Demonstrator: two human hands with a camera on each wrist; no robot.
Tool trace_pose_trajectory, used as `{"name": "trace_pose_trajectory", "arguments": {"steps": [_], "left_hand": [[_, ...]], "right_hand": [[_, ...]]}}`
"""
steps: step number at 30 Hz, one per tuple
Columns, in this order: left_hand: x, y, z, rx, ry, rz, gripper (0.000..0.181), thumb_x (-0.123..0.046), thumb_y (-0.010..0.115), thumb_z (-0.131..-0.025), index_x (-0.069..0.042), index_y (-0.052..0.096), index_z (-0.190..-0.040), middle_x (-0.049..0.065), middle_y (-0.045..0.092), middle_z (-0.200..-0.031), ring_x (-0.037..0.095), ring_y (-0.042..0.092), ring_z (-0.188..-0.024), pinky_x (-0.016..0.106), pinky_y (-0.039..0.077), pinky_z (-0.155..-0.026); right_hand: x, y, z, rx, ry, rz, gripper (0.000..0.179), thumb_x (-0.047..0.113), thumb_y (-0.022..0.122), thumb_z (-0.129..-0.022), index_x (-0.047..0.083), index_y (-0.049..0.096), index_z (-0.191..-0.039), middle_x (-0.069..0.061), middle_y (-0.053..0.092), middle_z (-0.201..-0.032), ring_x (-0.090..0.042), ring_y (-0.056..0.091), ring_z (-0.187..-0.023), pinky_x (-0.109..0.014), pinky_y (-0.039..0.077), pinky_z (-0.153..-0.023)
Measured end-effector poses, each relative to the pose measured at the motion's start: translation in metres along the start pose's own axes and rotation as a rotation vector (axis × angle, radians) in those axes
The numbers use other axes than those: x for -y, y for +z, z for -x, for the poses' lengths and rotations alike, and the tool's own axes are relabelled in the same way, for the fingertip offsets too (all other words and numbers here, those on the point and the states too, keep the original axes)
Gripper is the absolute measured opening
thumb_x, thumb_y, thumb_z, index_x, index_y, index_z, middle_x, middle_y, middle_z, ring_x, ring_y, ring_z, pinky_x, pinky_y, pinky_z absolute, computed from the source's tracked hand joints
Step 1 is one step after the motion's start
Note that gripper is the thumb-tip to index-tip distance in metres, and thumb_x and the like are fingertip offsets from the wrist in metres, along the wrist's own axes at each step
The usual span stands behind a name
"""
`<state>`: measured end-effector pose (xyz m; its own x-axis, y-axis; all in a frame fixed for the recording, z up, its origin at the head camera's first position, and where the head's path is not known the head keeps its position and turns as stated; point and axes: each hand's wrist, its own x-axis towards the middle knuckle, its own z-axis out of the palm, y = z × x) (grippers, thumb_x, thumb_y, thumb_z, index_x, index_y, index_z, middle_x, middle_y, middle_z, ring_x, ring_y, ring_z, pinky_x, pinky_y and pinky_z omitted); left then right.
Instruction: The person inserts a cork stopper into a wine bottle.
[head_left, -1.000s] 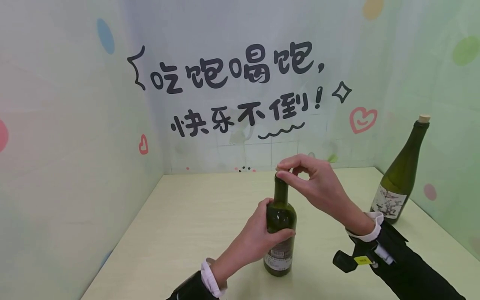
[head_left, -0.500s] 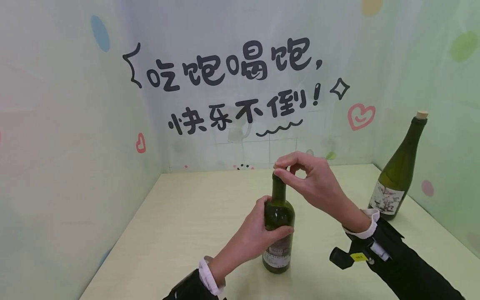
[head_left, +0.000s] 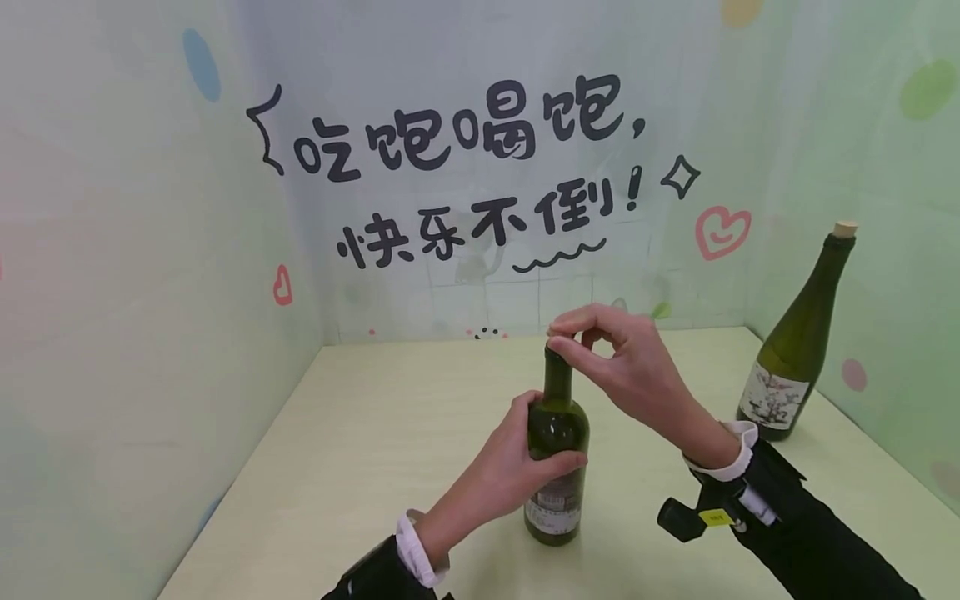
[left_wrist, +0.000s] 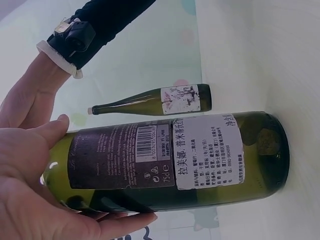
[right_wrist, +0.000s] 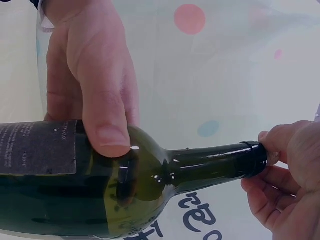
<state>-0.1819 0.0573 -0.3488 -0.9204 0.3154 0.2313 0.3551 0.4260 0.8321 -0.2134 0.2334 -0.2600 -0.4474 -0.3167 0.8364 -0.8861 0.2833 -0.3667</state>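
Note:
A green glass wine bottle (head_left: 558, 429) stands upright on the pale table. My left hand (head_left: 495, 475) grips it round the shoulder, thumb across the near side. At the bottle's mouth, the thumb and fingers of my right hand (head_left: 637, 362) pinch a cork (right_wrist: 272, 158). Only a small bit of that cork shows, between the fingertips right at the rim. In the left wrist view, the bottle carries a dark label and a white label (left_wrist: 207, 152) with printed text.
A second green bottle (head_left: 798, 342), with a cork (head_left: 845, 228) in its neck and a floral label, stands at the table's right side. Printed walls enclose the pale table (head_left: 360, 458) at the left, back and right. A small camera (head_left: 680, 518) sits on the right wrist.
The whole head view has shifted slightly. Both hands keep the same hold, the left on the bottle and the right at its mouth.

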Motion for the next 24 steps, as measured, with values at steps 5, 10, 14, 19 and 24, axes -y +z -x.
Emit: {"name": "trace_pose_trajectory", "arguments": {"steps": [5,10,14,19,24], "left_hand": [[-0.002,-0.003,0.001,0.011,0.015,-0.011,0.087,-0.056,0.071,-0.077,-0.017,0.031,-0.143,-0.007,0.049,-0.122,0.011,0.055,-0.106,0.035,0.045,-0.09],[-0.006,-0.008,0.003,0.023,0.005,-0.051,0.094,-0.058,0.071,-0.076,-0.018,0.027,-0.149,-0.004,0.036,-0.136,0.014,0.047,-0.117,0.039,0.041,-0.095],[-0.005,-0.015,0.007,0.054,-0.007,-0.087,0.103,-0.061,0.069,-0.076,-0.019,0.019,-0.155,-0.001,0.027,-0.15,0.018,0.037,-0.132,0.046,0.036,-0.102],[0.002,-0.03,0.011,0.061,0.007,-0.145,0.097,-0.063,0.06,-0.082,-0.016,0.018,-0.156,0.002,0.026,-0.154,0.023,0.032,-0.138,0.048,0.034,-0.104],[0.008,-0.045,0.018,0.036,0.017,-0.18,0.089,-0.062,0.054,-0.086,-0.015,0.021,-0.155,0.002,0.028,-0.153,0.023,0.032,-0.137,0.048,0.035,-0.103]], "right_hand": [[0.0,0.001,0.002,-0.016,-0.025,-0.007,0.016,0.013,0.071,-0.085,0.008,0.072,-0.1,0.003,0.07,-0.098,-0.008,0.063,-0.083,-0.022,0.05,-0.067],[0.0,0.004,0.006,-0.015,-0.024,-0.042,0.021,0.009,0.069,-0.086,0.006,0.068,-0.107,0.001,0.068,-0.101,-0.009,0.063,-0.083,-0.024,0.05,-0.068],[-0.001,0.005,0.015,0.008,-0.023,-0.027,0.035,0.007,0.069,-0.086,0.007,0.062,-0.12,0.0,0.063,-0.109,-0.011,0.06,-0.091,-0.023,0.05,-0.072],[-0.003,0.009,0.027,0.049,0.031,-0.037,0.062,0.005,0.071,-0.084,0.011,0.044,-0.141,-0.002,0.059,-0.117,-0.013,0.057,-0.099,-0.027,0.05,-0.074],[-0.007,0.017,0.04,0.13,0.144,-0.057,0.07,0.014,0.072,-0.084,0.016,0.037,-0.145,0.004,0.06,-0.119,-0.011,0.057,-0.095,-0.031,0.049,-0.075]]}}
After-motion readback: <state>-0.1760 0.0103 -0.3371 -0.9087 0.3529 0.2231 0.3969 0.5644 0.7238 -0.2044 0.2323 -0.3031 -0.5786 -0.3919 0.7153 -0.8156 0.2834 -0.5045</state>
